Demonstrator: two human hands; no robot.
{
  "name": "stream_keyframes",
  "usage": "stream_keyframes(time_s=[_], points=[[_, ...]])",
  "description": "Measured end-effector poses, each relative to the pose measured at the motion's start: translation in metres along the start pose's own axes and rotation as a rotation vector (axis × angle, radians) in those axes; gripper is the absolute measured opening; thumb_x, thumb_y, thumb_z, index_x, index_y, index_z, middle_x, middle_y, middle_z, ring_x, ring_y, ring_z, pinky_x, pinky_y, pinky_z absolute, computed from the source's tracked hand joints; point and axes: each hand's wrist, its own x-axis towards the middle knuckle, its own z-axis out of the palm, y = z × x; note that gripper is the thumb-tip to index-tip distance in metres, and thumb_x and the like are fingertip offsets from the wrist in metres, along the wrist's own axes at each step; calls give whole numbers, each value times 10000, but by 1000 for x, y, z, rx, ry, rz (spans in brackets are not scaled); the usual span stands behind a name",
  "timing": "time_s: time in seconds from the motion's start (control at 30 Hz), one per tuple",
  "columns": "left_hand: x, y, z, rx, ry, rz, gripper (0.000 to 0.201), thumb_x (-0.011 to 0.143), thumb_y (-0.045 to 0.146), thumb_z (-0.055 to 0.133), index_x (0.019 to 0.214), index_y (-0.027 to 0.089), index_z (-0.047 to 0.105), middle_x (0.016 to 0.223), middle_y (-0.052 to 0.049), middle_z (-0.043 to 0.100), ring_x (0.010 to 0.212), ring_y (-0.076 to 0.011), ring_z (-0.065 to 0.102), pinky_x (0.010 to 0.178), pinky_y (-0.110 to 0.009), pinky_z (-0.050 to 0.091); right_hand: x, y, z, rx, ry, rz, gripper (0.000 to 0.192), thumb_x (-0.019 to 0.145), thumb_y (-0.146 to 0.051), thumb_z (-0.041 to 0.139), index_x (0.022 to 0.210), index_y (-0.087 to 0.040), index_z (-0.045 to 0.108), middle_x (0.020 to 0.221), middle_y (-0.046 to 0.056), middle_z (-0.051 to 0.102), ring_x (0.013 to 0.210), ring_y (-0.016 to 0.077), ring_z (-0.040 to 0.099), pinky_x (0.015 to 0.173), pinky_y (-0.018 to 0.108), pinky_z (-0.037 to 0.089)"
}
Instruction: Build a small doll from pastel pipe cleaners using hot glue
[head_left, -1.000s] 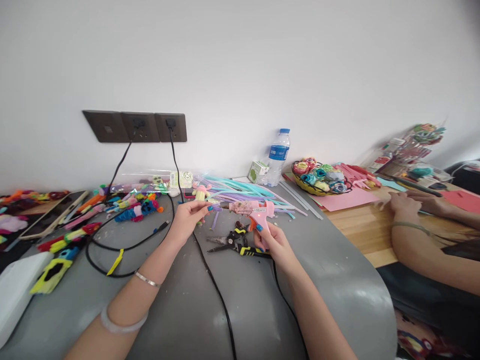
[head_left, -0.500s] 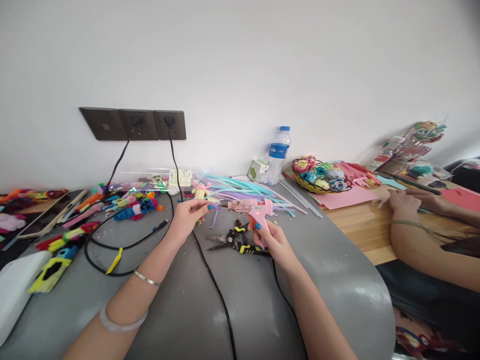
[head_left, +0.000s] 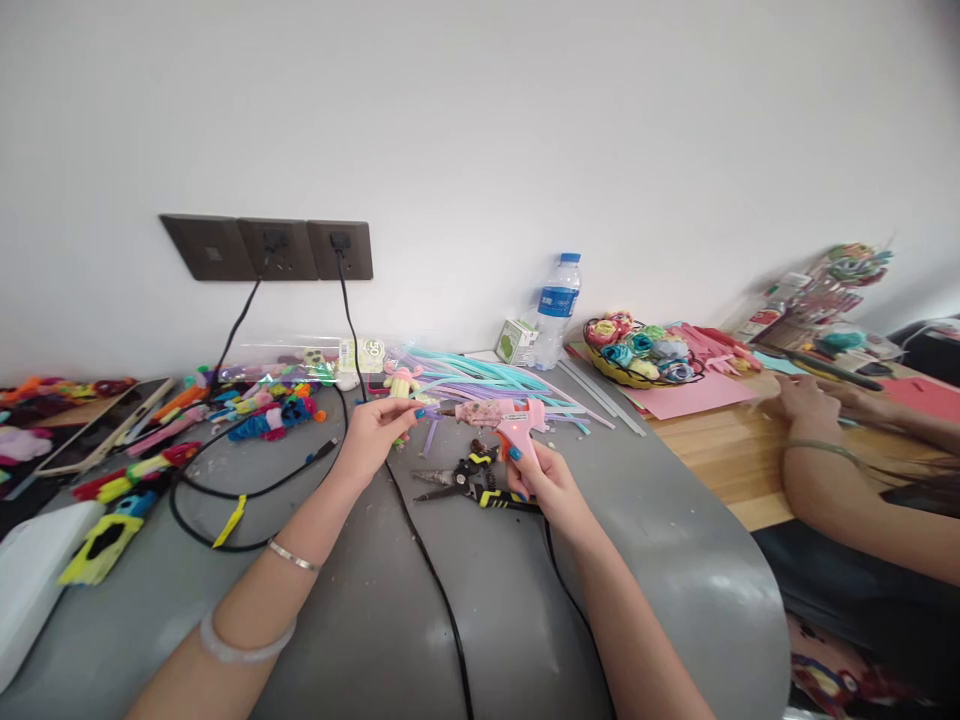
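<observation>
Over grey table (head_left: 465, 620): right hand (head_left: 544, 482) grips glue gun (head_left: 501, 416), nozzle pointing left at left hand (head_left: 373, 435), fingertips pinching a small piece, probably purple.

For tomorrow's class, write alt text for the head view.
The right hand grips a pink glue gun, nozzle aimed at a small piece pinched by the left hand. Pliers lie on the grey table below.

The glue gun (head_left: 504, 420) in my right hand (head_left: 541, 480) is glossy pink plastic. My grey table (head_left: 495, 620) looks smooth, faintly shiny and speckled; right of it, the other table (head_left: 720, 460) is matt wood. The far water bottle (head_left: 556, 311) is clear plastic.
</observation>
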Motion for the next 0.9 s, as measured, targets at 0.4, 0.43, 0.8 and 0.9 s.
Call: stream_keyframes(time_s=[0.4,0.43,0.8,0.9], points=[[-3,3,0,-66,19,29,343,617,411,819,840,151,796,630,-15,648,570,-123,546,522,-263,512,-3,2,-3,12,51,-10,464,913,-648,515,791,-202,559,475,-52,438,470,113,280,501,286,211],[-3,3,0,-73,21,27,354,613,418,825,841,150,793,632,-16,650,569,-121,550,522,-260,510,-3,2,-3,26,64,-20,467,916,-645,512,769,-204,551,475,-51,434,471,112,276,500,287,209],[-5,11,6,-361,63,-163,495,430,432,942,790,140,768,687,-39,694,630,-118,595,530,-218,473,-22,-23,-26,333,422,62,462,803,-682,584,849,-224,614,475,-37,481,407,126,343,439,279,272],[-4,10,6,-386,63,-163,480,434,411,947,791,143,773,690,-41,694,656,-129,609,544,-223,481,-40,-14,-56,221,557,216,522,757,-742,570,806,-222,592,488,-6,541,403,134,401,423,274,303]])
